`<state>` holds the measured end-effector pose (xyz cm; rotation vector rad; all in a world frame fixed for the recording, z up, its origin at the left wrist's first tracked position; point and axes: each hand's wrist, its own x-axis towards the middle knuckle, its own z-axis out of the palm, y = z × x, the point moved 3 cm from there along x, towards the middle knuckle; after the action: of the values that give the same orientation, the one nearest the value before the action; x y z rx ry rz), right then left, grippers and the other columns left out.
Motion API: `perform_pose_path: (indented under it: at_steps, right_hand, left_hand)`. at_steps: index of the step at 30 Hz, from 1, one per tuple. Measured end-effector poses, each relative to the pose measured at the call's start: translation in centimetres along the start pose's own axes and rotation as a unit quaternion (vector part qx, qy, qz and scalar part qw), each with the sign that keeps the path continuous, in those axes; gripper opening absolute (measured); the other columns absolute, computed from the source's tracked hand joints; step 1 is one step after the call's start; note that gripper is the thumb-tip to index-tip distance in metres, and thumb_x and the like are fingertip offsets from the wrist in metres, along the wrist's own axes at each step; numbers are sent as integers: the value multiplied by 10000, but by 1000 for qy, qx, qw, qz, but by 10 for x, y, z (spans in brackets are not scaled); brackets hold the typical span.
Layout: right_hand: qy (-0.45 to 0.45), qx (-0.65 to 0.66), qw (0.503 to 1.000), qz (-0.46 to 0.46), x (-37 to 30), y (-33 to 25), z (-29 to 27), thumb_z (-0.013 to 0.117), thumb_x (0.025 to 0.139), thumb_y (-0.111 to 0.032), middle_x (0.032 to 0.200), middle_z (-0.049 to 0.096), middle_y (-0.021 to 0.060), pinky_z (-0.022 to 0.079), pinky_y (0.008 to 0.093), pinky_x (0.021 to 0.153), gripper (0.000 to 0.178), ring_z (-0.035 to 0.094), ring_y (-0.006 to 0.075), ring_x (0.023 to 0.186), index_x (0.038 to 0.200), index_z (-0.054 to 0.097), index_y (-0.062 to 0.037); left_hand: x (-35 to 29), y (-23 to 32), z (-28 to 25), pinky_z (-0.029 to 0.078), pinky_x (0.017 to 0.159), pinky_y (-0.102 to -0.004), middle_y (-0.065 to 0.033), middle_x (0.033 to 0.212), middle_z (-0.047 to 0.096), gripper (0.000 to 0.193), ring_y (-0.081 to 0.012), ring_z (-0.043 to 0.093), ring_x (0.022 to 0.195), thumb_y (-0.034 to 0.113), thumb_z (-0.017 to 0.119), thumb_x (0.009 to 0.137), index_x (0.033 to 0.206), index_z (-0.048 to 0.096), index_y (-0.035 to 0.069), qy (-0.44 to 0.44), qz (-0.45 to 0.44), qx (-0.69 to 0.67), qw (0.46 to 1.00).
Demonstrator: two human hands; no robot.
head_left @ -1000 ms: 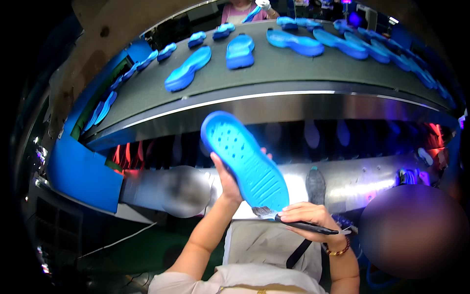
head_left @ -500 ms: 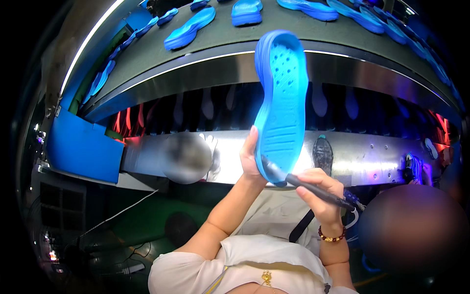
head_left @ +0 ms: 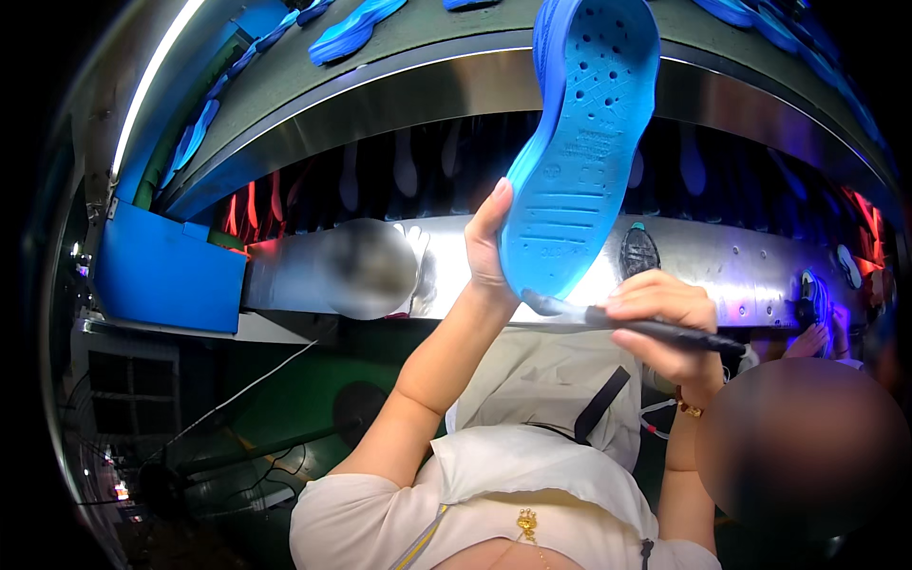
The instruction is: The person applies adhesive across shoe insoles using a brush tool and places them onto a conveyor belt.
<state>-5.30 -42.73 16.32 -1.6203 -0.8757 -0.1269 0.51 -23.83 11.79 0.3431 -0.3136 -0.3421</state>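
blue sole (head_left: 581, 157), brushing seemingly unfinished: left fingers (head_left: 496, 204) grip its 8 o'clock edge; right fingers (head_left: 657, 302) grip brush (head_left: 679, 333), tip at 7 o'clock.

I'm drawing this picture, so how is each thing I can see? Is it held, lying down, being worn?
Sole: raised, slanted, grooved side showing.
Left hand: closed on the sole.
Brush: held, bristle end at the sole's lower edge.
Right hand: closed on the brush.
Other soles: lying on the belt.
Dark shoe: resting on the metal shelf.
Bracelet: worn on the right wrist.
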Motion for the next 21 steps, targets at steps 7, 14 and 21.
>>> perform_pose_path:
  at_steps: [7, 14, 21]
  right_hand:
    - [-126, -41, 989, -61, -4, -20, 16, 728, 647, -14, 891, 689, 115, 512, 338, 725, 238, 655, 250, 810, 878, 673, -34]
    - [-200, -105, 974, 26, -12, -3, -2, 673, 724, 30, 956, 684, 142, 536, 302, 750, 193, 673, 255, 888, 907, 675, -33]
    - [-259, -158, 952, 49, -13, -5, -8, 677, 718, -4, 946, 689, 81, 540, 296, 719, 194, 669, 240, 868, 906, 670, -52]
  left_hand:
    - [9, -1, 8, 493, 883, -424, -195, 1134, 599, 528, -296, 624, 963, 380, 470, 898, 1231, 496, -29, 99, -117, -21, 988]
    - [-2, -12, 17, 451, 891, -405, -205, 1204, 530, 522, -284, 534, 1071, 317, 568, 847, 1237, 497, -22, 79, -316, 190, 926]
    - [-15, -9, 6, 472, 876, -381, -207, 1191, 546, 588, -272, 570, 1026, 387, 605, 838, 1245, 496, -23, 158, -445, 291, 832]
